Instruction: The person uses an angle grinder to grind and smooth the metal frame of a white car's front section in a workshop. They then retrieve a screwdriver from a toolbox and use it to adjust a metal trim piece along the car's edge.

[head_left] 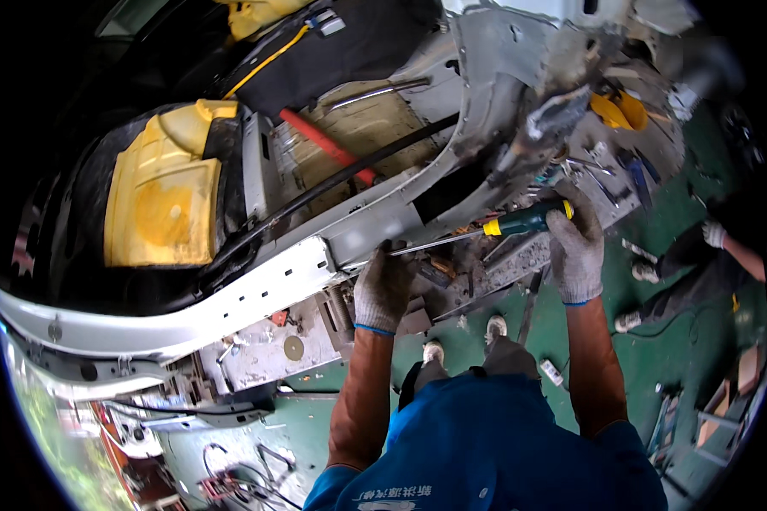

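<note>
My right hand [575, 251], in a grey-white knit glove with a blue cuff, is wrapped round the dark green and yellow handle of a screwdriver [516, 223]. Its thin metal shaft points left along the car body's grey sill [375, 230]. At the far end of the shaft is my left hand [382, 294], gloved the same way, its fingers closed about the tip; they partly hide it. Right beside that hand ends a white sill panel [256, 298] with small square holes, next to the bare grey metal.
Below the sill a grey platform [256, 353] carries scattered tools and scraps. Inside the car lie a red bar [328, 145] and a yellow foam pad [166, 196]. A yellow cap-like object [619, 111] rests at upper right. Another person's gloved hand [714, 233] and legs are at right.
</note>
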The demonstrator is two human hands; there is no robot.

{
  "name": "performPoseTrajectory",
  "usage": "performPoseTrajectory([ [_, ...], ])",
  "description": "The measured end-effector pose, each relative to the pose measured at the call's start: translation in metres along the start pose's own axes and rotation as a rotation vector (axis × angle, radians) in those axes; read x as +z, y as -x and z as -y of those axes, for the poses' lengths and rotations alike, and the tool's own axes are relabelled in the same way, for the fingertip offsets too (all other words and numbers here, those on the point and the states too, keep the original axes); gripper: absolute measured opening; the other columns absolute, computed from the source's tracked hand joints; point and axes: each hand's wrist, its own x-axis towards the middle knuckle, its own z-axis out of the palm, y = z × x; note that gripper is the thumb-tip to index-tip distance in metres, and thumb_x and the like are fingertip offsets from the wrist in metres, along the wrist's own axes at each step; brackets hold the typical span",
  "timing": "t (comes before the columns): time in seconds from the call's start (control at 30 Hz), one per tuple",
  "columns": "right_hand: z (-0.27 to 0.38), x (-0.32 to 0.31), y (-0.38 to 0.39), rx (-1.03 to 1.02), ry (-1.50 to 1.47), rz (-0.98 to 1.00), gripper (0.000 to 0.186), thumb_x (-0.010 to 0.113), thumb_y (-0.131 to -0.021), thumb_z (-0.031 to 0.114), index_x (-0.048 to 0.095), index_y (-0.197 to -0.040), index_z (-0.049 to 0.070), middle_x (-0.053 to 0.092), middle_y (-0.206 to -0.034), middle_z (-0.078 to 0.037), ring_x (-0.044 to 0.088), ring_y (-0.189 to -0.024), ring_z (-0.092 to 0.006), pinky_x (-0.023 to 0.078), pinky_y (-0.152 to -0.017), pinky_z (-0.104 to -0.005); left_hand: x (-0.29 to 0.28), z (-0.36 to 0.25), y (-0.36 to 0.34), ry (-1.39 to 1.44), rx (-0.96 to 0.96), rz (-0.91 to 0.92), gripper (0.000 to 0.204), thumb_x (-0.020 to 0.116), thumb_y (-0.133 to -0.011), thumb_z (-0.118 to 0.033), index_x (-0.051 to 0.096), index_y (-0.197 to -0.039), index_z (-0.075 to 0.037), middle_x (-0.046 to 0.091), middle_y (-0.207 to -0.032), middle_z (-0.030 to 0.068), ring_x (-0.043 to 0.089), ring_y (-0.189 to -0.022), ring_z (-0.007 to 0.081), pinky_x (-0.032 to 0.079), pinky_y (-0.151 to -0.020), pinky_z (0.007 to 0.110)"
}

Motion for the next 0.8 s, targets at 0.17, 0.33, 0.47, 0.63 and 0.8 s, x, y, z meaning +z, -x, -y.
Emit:
performPoseTrajectory([
  [0.17,0.015,0.032,-0.049,0.004,-0.085,0.195,0.052,0.065,-0.091,-0.002,0.052,-0.141,-0.002,0.064,-0.126,-0.015,0.061,-0.116,-0.0209,0.047,-0.105,-0.035,0.016,0.002,-0.007,0.077,0.134,-0.02,0.029,0.056,-0.107,-0.026,0.064,-0.125,-0.006,0.07,-0.121,0.0133,0.068,-0.103,0.0293,0.053,-0.096,0.045],
  [0.33,0.013,0.082,-0.074,0.004,-0.198,0.304,0.051,0.062,-0.094,-0.001,0.049,-0.143,-0.003,0.067,-0.124,-0.017,0.062,-0.115,-0.0213,0.047,-0.106,-0.0356,0.006,0.002,-0.015,0.097,0.27,-0.022,0.031,0.055,-0.108,-0.028,0.063,-0.126,-0.005,0.07,-0.122,0.0121,0.067,-0.106,0.0273,0.054,-0.097,0.041],
  [0.47,0.005,0.125,-0.079,0.141,-0.296,0.395,0.043,0.061,-0.099,0.004,0.051,-0.14,-0.002,0.068,-0.116,-0.015,0.065,-0.106,-0.0219,0.051,-0.101,-0.0386,-0.008,-0.007,-0.012,0.228,0.29,-0.025,0.028,0.059,-0.106,-0.026,0.065,-0.123,-0.005,0.071,-0.121,0.0123,0.067,-0.111,0.0271,0.057,-0.097,0.037],
  [0.63,-0.006,0.175,-0.108,0.236,-0.432,0.348,0.025,0.07,-0.099,0.018,0.064,-0.117,0.003,0.069,-0.095,-0.009,0.067,-0.089,-0.0214,0.055,-0.087,-0.0398,0.007,-0.005,-0.024,0.353,0.346,-0.055,0.023,0.064,-0.102,-0.023,0.067,-0.117,-0.006,0.073,-0.116,0.0122,0.07,-0.108,0.0265,0.06,-0.095,0.038],
  [0.8,-0.043,0.194,-0.147,0.391,-0.443,0.385,0.022,0.072,-0.095,0.02,0.067,-0.112,0.006,0.067,-0.089,-0.006,0.065,-0.083,-0.0211,0.052,-0.082,-0.0398,0.011,-0.003,-0.033,0.366,0.363,-0.089,0.021,0.067,-0.101,-0.025,0.069,-0.113,-0.008,0.075,-0.109,0.0119,0.072,-0.104,0.0263,0.062,-0.091,0.038],
])
